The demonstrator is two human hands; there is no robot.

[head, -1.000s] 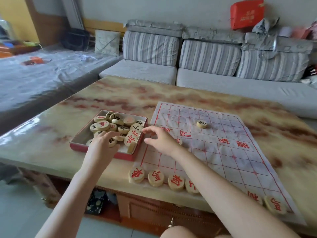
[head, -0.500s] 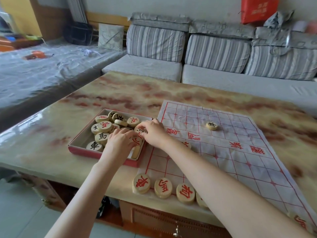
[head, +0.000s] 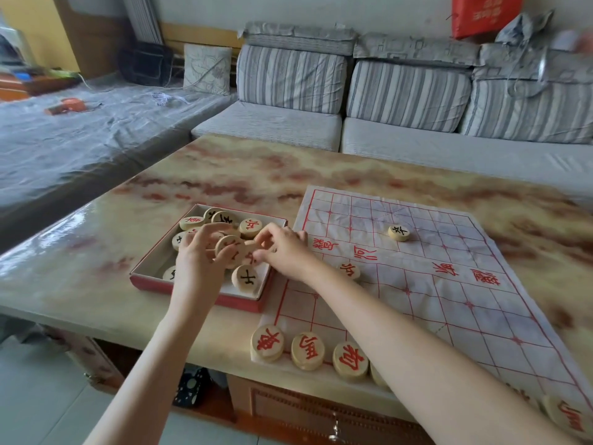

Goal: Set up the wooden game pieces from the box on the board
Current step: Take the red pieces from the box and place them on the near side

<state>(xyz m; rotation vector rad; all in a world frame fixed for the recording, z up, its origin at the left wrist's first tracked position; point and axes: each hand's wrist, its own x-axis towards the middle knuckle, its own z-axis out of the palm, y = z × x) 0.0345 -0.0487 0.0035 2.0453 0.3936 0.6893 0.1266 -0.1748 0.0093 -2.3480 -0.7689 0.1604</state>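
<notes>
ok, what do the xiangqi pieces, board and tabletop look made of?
The xiangqi pieces: pale wood, smooth, with painted characters. The board: thin cloth or paper, matte; it shows creases and wrinkles. The tabletop: glossy stone or marble-look laminate, cannot tell which; veined, with bright glare.

You have pale, smooth wooden pieces (head: pixel 245 277) with painted characters, lying in a matt cardboard box (head: pixel 179 289). Your board (head: pixel 449 309) is a thin, creased sheet, cloth or paper, matt. The table (head: pixel 256 168) top is glossy, smooth and marbled; the sofa (head: pixel 288 78) is striped cloth.
</notes>
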